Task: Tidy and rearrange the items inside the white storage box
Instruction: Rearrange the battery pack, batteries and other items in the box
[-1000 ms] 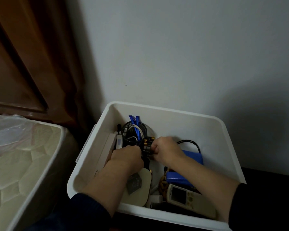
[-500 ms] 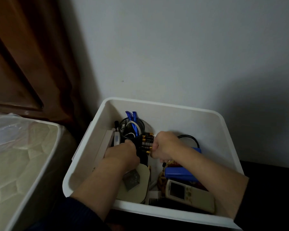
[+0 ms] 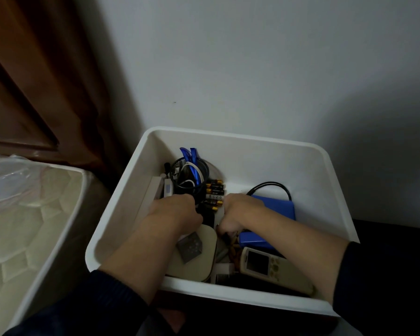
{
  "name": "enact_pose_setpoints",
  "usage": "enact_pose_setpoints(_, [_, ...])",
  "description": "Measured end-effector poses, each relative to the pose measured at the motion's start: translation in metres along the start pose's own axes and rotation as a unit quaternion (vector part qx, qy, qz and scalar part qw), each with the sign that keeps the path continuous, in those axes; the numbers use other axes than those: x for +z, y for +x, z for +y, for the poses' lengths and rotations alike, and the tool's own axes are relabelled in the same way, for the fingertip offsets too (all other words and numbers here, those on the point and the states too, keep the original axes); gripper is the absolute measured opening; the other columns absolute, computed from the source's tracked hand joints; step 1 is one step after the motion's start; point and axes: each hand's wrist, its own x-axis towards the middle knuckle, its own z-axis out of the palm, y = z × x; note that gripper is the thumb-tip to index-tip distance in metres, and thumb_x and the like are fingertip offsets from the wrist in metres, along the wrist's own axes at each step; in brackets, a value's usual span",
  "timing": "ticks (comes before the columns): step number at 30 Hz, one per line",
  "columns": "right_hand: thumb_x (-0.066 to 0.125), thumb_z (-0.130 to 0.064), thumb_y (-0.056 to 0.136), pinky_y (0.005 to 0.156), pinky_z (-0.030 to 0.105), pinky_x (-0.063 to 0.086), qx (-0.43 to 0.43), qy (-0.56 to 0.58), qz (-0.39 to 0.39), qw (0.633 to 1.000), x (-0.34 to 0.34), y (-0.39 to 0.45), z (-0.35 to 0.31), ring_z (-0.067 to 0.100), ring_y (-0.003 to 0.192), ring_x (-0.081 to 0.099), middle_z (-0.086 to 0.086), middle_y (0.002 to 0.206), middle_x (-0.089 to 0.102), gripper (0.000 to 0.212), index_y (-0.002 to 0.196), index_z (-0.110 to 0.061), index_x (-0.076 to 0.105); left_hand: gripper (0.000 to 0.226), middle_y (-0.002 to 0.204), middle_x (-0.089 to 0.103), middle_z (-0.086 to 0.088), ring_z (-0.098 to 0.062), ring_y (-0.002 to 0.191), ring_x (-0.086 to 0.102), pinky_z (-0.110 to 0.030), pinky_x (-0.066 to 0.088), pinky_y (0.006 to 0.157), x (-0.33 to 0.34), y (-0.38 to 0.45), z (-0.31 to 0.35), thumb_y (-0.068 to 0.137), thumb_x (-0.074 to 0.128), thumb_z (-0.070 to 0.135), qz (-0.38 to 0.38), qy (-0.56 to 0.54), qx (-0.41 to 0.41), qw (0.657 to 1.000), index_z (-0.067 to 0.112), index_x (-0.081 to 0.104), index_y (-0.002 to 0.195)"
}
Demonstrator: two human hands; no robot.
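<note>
**Both hands down in the white storage box, either side of a row of batteries**

The white plastic storage box (image 3: 260, 151) stands on the floor against a pale grey wall (image 3: 252, 64), with a quilted cream mattress (image 3: 29, 214) to its left and a brown curtain (image 3: 46, 76) behind that.

Inside the box, a stack of black-and-gold cylindrical batteries (image 3: 214, 192) lies on its side near the middle, just in front of a black mesh cup (image 3: 189, 175) holding blue and white cables. The left hand (image 3: 177, 214) sits just left of the batteries and the right hand (image 3: 240, 212) just right of them, so the stack lies between the two sets of knuckles. Both hands are seen from the back with fingers curled downward; the fingertips are hidden, and I cannot tell what they hold or whether they touch the batteries.

A blue rectangular pack (image 3: 274, 214) with a black cable lies under the right wrist. A cream rounded flat device (image 3: 197, 260) lies below the left hand, and a beige remote control with a dark screen (image 3: 272, 267) rests along the near wall.
</note>
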Motion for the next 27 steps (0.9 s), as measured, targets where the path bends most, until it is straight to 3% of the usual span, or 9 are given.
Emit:
enact_pose_setpoints(3, [0.075,-0.029,0.081,0.07,0.03,0.052,0.004,0.011,0.018,1.0,0.002,0.0,0.0,0.019,0.081,0.066,0.001,0.087,0.067,0.02,0.09,-0.017,0.061,0.02,0.091,0.052,0.003,-0.02,0.091,0.055,-0.034,0.044,0.079,0.0,0.0,0.0,0.099,0.055,0.043,0.007,0.0,0.001,1.0,0.023,0.049,0.1])
enact_pose_setpoints(7, [0.077,-0.046,0.077,0.074,0.032,0.056,-0.002,0.054,0.051,0.997,-0.013,0.0,0.007,0.021,0.086,0.071,0.001,0.09,0.075,0.027,0.082,-0.022,0.066,0.02,0.089,0.051,0.004,-0.019,0.091,0.055,-0.034,0.044,0.079,0.0,-0.001,0.0,0.099,0.055,0.044,0.005,-0.006,-0.003,1.0,0.024,0.049,0.101])
enact_pose_setpoints(10, [0.077,-0.04,0.084,0.078,0.036,0.063,-0.036,0.116,0.081,0.989,-0.027,0.003,0.019,0.022,0.086,0.075,0.006,0.092,0.078,0.023,0.092,-0.019,0.073,0.02,0.083,0.047,0.006,-0.018,0.089,0.054,-0.033,0.041,0.077,0.0,-0.002,0.0,0.1,0.054,0.044,0.007,-0.004,-0.003,1.0,0.025,0.049,0.1])
enact_pose_setpoints(14, [0.077,-0.025,0.094,0.079,0.037,0.066,-0.062,0.22,0.051,0.972,-0.029,0.008,0.027,0.017,0.072,0.079,0.01,0.087,0.08,0.015,0.1,-0.017,0.066,0.019,0.085,0.049,0.005,-0.017,0.088,0.054,-0.033,0.041,0.076,0.0,-0.002,0.0,0.101,0.055,0.042,0.009,-0.002,-0.002,1.0,0.024,0.05,0.1])
enact_pose_setpoints(19, [0.081,-0.019,0.088,0.078,0.036,0.066,-0.121,0.106,0.116,0.98,-0.019,0.015,0.018,0.014,0.071,0.078,0.0,0.09,0.077,0.011,0.098,-0.02,0.075,0.021,0.09,0.051,0.003,-0.018,0.09,0.054,-0.033,0.041,0.077,0.001,-0.002,0.0,0.101,0.055,0.044,0.011,0.009,-0.002,1.0,0.024,0.049,0.101])
enact_pose_setpoints(22, [0.081,-0.021,0.086,0.082,0.033,0.062,-0.129,0.016,0.145,0.981,-0.015,0.016,0.015,0.017,0.081,0.073,-0.001,0.093,0.074,0.016,0.101,-0.024,0.079,0.022,0.087,0.05,0.005,-0.018,0.088,0.053,-0.034,0.04,0.077,0.002,0.001,0.001,0.099,0.055,0.046,0.012,0.013,0.004,1.0,0.025,0.049,0.099])
enact_pose_setpoints(24, [0.082,-0.021,0.083,0.076,0.029,0.059,-0.118,-0.005,0.149,0.982,-0.013,0.018,0.014,0.018,0.081,0.068,-0.001,0.094,0.07,0.021,0.104,-0.024,0.078,0.021,0.085,0.05,0.005,-0.019,0.087,0.054,-0.034,0.04,0.075,0.002,0.002,0.002,0.098,0.054,0.046,0.017,0.02,0.019,0.999,0.026,0.05,0.098])
enact_pose_setpoints(27, [0.082,-0.023,0.08,0.058,0.025,0.047,-0.094,-0.029,0.166,0.981,-0.011,0.022,0.013,0.013,0.065,0.057,-0.002,0.081,0.059,0.018,0.095,-0.023,0.072,0.018,0.094,0.056,0.003,-0.019,0.087,0.056,-0.033,0.04,0.073,0.003,0.002,0.005,0.097,0.055,0.045,0.031,0.008,0.052,0.998,0.028,0.051,0.101])
